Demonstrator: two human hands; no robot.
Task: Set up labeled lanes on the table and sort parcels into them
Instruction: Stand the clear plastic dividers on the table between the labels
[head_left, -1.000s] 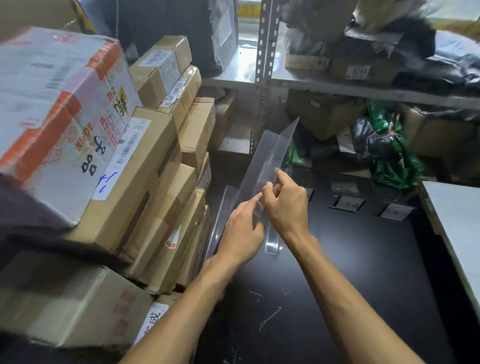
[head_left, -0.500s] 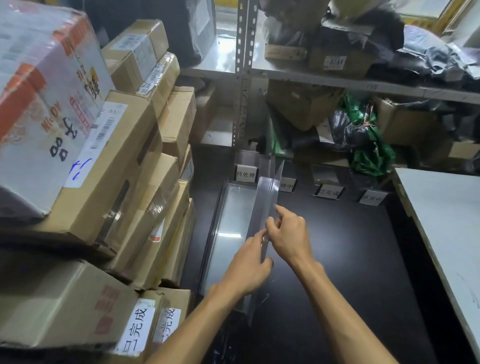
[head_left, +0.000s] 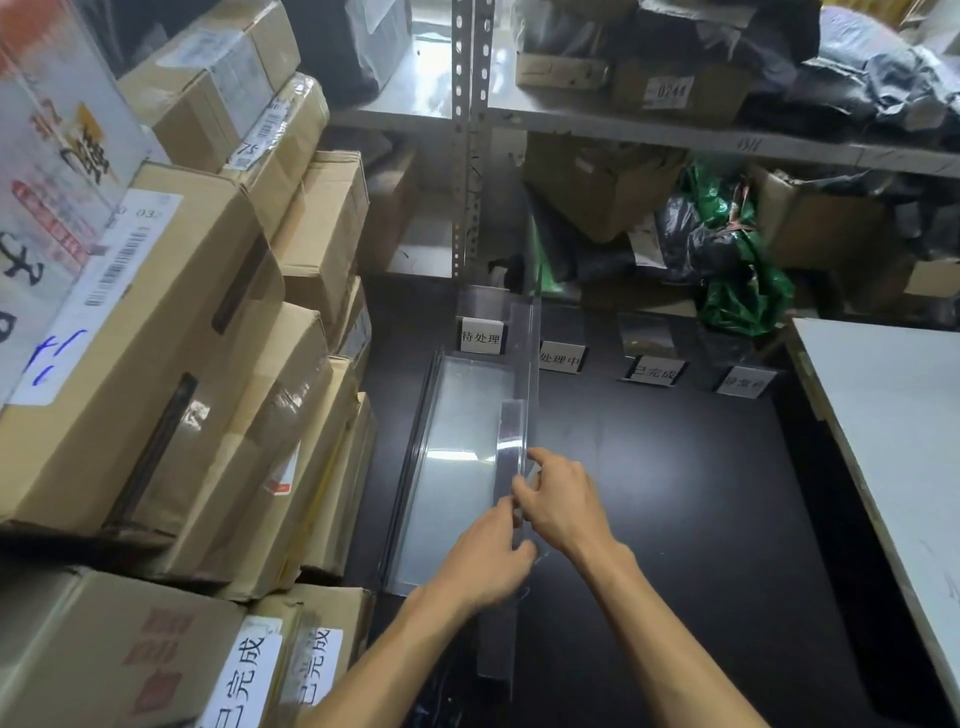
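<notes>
— Left hand (head_left: 488, 561)?
— Lower centre of the frame, fingers curled onto the near top edge of the clear divider (head_left: 524, 395), gripping it
— Right hand (head_left: 561, 504)?
— Just above and right of the left one, thumb and fingers pinching that same edge, nearly touching the other hand
— And the divider itself?
— Standing upright on edge on the black table (head_left: 675, 519), running from bottom centre up toward the middle of the frame, between the first and second label cards
— Cards?
— Four in a row across the middle: 待处理 (head_left: 480, 336) left of the divider, 处理中 (head_left: 560, 357) just right of it, 已完成 (head_left: 653, 371) further right, then a fourth card (head_left: 745, 383) too blurred to read
— Left of the divider?
— Clear flat panels (head_left: 457, 467) lying on the table, catching glare, just beside the divider's foot
— Parcels?
— Stacked cardboard boxes (head_left: 182, 338) filling the left of the frame, tilted; two at bottom left with white stickers (head_left: 244, 675) reading 已完成
— Elsewhere?
— Metal shelf (head_left: 675, 137) along the top with boxes and dark bags, a green bag (head_left: 737, 280) below it at upper right, a pale board (head_left: 893, 441) down the right edge
</notes>
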